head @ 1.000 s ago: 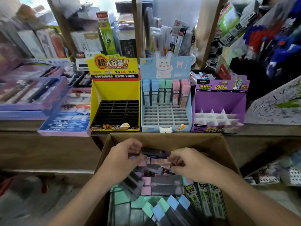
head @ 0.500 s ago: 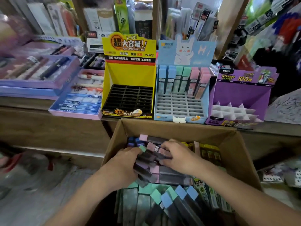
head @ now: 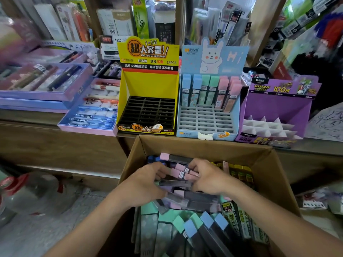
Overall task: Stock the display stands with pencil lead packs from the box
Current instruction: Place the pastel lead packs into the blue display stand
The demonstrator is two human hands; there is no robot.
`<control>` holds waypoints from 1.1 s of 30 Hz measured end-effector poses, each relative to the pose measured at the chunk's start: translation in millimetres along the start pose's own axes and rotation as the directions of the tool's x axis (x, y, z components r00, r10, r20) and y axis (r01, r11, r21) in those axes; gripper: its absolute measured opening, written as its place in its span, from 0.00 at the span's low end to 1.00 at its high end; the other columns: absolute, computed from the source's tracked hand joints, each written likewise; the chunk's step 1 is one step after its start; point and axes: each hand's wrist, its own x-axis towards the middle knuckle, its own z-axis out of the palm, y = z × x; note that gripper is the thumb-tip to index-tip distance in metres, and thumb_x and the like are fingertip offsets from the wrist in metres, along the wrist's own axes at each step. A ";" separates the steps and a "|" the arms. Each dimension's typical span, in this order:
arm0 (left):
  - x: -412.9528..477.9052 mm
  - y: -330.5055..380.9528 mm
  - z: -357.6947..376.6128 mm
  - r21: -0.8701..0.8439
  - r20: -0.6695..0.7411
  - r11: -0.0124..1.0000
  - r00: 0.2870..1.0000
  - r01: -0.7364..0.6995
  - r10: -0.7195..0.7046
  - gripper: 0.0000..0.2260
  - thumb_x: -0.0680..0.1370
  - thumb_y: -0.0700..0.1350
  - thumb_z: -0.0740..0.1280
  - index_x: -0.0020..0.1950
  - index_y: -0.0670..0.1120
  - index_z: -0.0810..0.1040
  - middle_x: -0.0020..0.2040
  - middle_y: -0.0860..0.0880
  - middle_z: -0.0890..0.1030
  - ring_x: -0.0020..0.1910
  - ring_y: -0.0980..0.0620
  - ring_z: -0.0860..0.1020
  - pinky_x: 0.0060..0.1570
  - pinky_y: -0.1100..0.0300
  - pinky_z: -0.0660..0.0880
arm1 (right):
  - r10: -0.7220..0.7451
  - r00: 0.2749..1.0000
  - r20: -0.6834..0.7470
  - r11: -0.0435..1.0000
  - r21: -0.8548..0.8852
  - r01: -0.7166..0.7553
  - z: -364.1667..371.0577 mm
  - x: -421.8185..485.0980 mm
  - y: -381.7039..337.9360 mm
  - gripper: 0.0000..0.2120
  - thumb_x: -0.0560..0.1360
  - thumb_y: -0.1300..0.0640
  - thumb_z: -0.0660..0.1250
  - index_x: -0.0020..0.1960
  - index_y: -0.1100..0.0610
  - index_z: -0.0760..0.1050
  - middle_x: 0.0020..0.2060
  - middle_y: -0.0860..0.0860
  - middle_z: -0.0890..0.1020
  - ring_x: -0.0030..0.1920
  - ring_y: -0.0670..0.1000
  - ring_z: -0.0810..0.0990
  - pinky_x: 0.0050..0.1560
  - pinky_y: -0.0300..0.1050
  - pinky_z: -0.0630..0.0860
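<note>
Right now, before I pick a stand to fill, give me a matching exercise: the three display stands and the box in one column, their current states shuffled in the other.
Things
1. yellow cardboard display stand
2. light-blue rabbit-print display stand
3. purple cardboard display stand
4. brown cardboard box

States
A. white dividers, no packs
B. left hand and right hand grip pink-capped pencil lead packs inside it
C. black slot grid, no packs
D. back row holds blue, green and pink packs

Pairs: 1-C, 2-D, 3-A, 4-B
</note>
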 end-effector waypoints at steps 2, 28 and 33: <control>0.3 0.6 0.8 -0.059 -0.008 0.998 1.000 0.009 -0.010 0.24 0.71 0.40 0.76 0.63 0.55 0.75 0.58 0.56 0.79 0.58 0.60 0.77 0.59 0.64 0.76 | 0.019 1.000 -0.002 0.999 0.035 -0.019 -6.5 -0.8 1.2 0.30 0.70 0.59 0.78 0.70 0.52 0.72 0.65 0.48 0.78 0.63 0.52 0.77 0.60 0.45 0.70; -11.9 61.8 24.5 -0.967 0.016 0.256 0.999 0.005 0.044 0.10 0.80 0.41 0.67 0.57 0.41 0.85 0.54 0.37 0.86 0.47 0.44 0.86 0.41 0.53 0.83 | -0.247 0.961 -0.125 0.611 0.750 0.254 -14.4 -49.9 -19.6 0.15 0.83 0.64 0.64 0.68 0.56 0.78 0.61 0.52 0.85 0.66 0.51 0.81 0.72 0.55 0.72; -14.0 61.7 22.0 -0.975 0.005 0.224 1.000 0.009 -0.016 0.09 0.82 0.41 0.65 0.56 0.40 0.84 0.52 0.35 0.86 0.46 0.38 0.86 0.38 0.48 0.84 | -0.163 0.978 -0.131 0.509 0.838 0.197 -17.7 -50.4 -16.8 0.14 0.85 0.54 0.60 0.63 0.59 0.79 0.55 0.59 0.87 0.58 0.59 0.86 0.60 0.59 0.81</control>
